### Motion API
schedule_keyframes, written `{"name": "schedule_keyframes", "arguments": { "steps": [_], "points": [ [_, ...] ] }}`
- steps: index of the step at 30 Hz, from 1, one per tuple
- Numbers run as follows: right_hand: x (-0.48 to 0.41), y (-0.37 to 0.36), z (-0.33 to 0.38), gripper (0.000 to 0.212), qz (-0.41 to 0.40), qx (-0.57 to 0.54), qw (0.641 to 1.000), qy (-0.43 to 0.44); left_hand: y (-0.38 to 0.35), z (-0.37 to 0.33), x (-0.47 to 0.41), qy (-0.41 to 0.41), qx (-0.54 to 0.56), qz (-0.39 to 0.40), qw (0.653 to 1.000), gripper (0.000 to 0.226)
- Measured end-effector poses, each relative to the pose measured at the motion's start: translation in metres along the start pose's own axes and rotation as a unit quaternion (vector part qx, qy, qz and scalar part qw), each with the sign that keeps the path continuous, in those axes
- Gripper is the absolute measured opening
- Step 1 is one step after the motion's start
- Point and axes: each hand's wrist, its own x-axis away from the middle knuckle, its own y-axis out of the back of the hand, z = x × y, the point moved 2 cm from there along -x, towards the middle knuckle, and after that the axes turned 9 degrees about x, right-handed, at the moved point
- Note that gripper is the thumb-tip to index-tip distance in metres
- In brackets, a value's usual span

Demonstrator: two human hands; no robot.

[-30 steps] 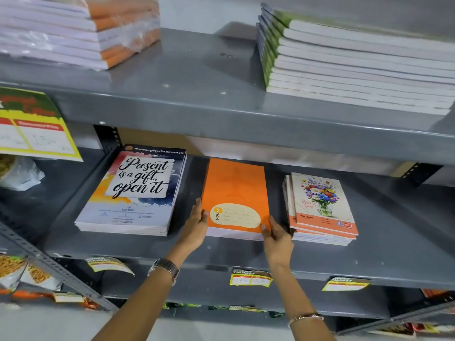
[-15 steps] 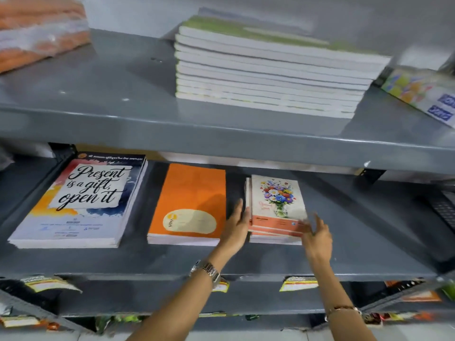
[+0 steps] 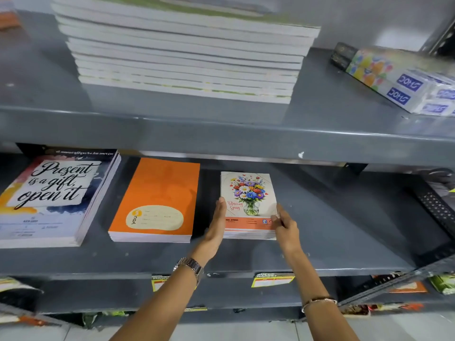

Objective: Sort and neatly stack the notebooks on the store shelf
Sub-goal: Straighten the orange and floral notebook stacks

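Note:
A small stack of flower-cover notebooks (image 3: 248, 193) lies on the grey middle shelf (image 3: 344, 232), its edges lined up. My left hand (image 3: 216, 230) is flat, fingers straight, pressed against the stack's left side. At the stack's front right corner, my right hand (image 3: 285, 225) has its fingers curled onto the top cover. To the left lies a stack of orange notebooks (image 3: 160, 188). Further left is a larger stack with a "Present is a gift, open it" cover (image 3: 54, 193).
On the upper shelf stands a tall pile of white-edged notebooks (image 3: 187, 52), with DOMS boxes (image 3: 403, 87) at the right. Yellow price tags (image 3: 272, 279) hang on the shelf's front lip. A slanted metal rack bar (image 3: 394, 281) and packets sit low at the right.
Both hands left the orange stack and moved right to the flower notebook stack, closing in on its two sides. The stack's notebooks now sit squarer. The view shifted right.

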Motion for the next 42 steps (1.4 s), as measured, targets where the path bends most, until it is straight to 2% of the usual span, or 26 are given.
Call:
{"name": "schedule_keyframes", "arguments": {
  "steps": [5,10,14,22,24,26,28,30,34,37,42],
  "points": [
    [0.002,-0.005,-0.002,0.044,-0.013,0.013,1.0,0.01,-0.004,0.004,-0.003,-0.028,-0.041,-0.024,0.998,0.071],
    [0.004,-0.012,-0.003,0.041,-0.038,-0.036,0.999,-0.006,-0.004,0.0,0.0,-0.038,-0.088,-0.03,0.995,0.065],
    [0.004,-0.012,-0.005,0.04,-0.041,-0.057,0.997,-0.011,-0.004,0.0,0.003,-0.023,-0.124,-0.021,0.992,0.065],
    [0.005,-0.014,-0.004,0.036,-0.052,-0.12,0.991,-0.03,-0.006,-0.005,0.007,0.002,-0.105,-0.028,0.994,0.071],
    [0.006,-0.01,-0.003,0.038,-0.034,-0.112,0.993,-0.022,-0.004,-0.008,0.009,0.003,-0.102,-0.008,0.995,0.071],
    [0.011,-0.002,-0.005,0.047,-0.01,-0.055,0.998,0.02,0.004,-0.009,0.013,0.0,-0.154,0.013,0.988,0.071],
    [0.019,0.006,-0.009,0.054,0.006,0.014,0.996,0.088,0.016,-0.008,0.018,-0.043,-0.256,0.003,0.966,0.071],
    [0.028,0.012,-0.018,0.053,0.009,0.058,0.99,0.132,0.027,-0.006,0.025,-0.128,-0.304,-0.003,0.944,0.07],
    [0.034,0.017,-0.029,0.044,-0.06,0.135,0.973,0.179,0.039,-0.001,0.031,-0.233,-0.366,0.004,0.901,0.063],
    [0.033,0.018,-0.028,0.038,-0.101,0.155,0.965,0.186,0.038,-0.004,0.031,-0.268,-0.359,-0.012,0.894,0.057],
    [0.023,0.019,-0.036,0.037,-0.091,0.156,0.969,0.168,0.036,-0.012,0.031,-0.267,-0.385,-0.004,0.883,0.052]
  ]
}}
